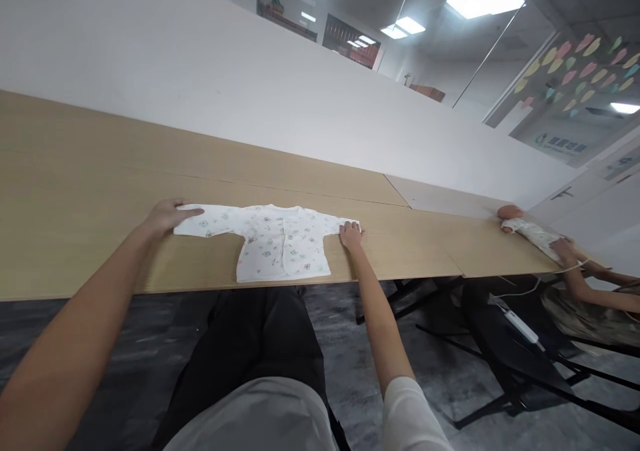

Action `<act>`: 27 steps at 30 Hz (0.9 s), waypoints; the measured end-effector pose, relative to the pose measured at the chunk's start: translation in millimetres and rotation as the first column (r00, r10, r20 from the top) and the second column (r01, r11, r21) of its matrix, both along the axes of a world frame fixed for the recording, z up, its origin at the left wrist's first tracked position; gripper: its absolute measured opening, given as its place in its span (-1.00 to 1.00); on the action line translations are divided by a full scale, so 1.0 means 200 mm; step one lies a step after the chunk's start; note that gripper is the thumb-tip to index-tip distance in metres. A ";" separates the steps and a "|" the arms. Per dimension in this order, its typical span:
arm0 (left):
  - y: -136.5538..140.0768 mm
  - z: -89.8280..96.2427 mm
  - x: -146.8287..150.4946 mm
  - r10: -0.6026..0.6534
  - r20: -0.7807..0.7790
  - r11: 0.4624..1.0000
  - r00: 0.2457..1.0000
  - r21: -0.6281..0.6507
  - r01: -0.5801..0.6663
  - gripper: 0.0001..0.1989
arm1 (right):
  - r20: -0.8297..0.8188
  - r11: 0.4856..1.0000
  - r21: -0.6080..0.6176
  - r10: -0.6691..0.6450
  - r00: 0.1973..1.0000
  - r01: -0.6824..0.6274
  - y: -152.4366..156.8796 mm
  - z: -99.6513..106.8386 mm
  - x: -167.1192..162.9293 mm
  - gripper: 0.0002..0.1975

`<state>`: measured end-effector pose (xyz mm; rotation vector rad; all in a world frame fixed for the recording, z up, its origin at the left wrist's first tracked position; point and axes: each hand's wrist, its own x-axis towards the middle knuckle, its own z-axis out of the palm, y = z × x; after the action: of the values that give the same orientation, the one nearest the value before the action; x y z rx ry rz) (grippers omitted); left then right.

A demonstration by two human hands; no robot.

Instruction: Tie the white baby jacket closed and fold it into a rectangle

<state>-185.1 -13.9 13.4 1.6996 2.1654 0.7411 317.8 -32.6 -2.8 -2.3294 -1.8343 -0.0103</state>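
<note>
A small white baby shirt [283, 243] with a pale green and grey print lies spread on the wooden table, its front up and its sleeves stretched out sideways. My left hand [165, 216] grips the cuff of the left-lying sleeve, thumb on top and the other fingers mostly hidden beneath or behind it. On the opposite cuff, my right hand [352, 233] has its fingers bent down over the fabric, closed on it. The shirt's hem sits close to the table's front edge.
The long table [75, 171] runs along a white wall [200, 91]. At its right end, another person's hand [564, 250] touches a dressed baby doll [530, 234]. Black folding chairs [505, 344] and a white power strip [521, 326] are at the lower right.
</note>
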 end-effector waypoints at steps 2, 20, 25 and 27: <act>-0.02 -0.01 -0.03 0.030 -0.045 0.999 0.999 -0.044 -0.032 -0.51 | 0.001 1.000 -0.013 0.003 1.000 -0.003 0.00 0.01 0.01 -0.54; 0.13 -0.13 1.08 -0.367 -0.116 0.909 0.923 0.169 0.382 -0.58 | -0.190 0.942 0.083 0.336 0.922 -0.326 0.20 0.04 -0.89 -0.67; 0.14 -0.19 1.05 -0.342 -0.147 0.900 0.928 0.234 0.368 -0.57 | -0.252 0.924 0.179 0.374 0.893 -0.336 0.19 -0.02 -0.84 -0.66; 0.15 -0.19 1.04 -0.346 -0.142 0.892 0.927 0.257 0.372 -0.57 | -0.258 0.920 0.187 0.384 0.887 -0.344 0.20 -0.03 -0.83 -0.64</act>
<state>23.4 15.1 -25.1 2.2392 1.7788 0.9087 150.9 6.7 -7.9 -1.7525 -2.0114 0.2359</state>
